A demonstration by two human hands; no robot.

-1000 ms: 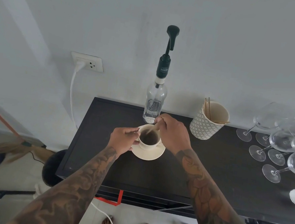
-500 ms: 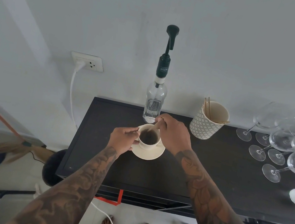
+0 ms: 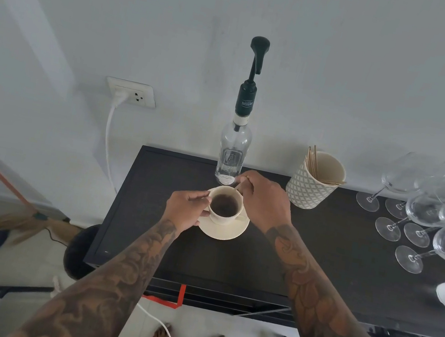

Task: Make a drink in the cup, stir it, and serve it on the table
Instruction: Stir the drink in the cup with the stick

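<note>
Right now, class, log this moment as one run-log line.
stage: stirring | left hand: steadies cup | right hand: pinches stir stick in drink | cup: on saucer, table

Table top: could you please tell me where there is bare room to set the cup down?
Bare table lies in front of the saucer, and between the patterned cup and the wine glasses. The right end is crowded.
</note>
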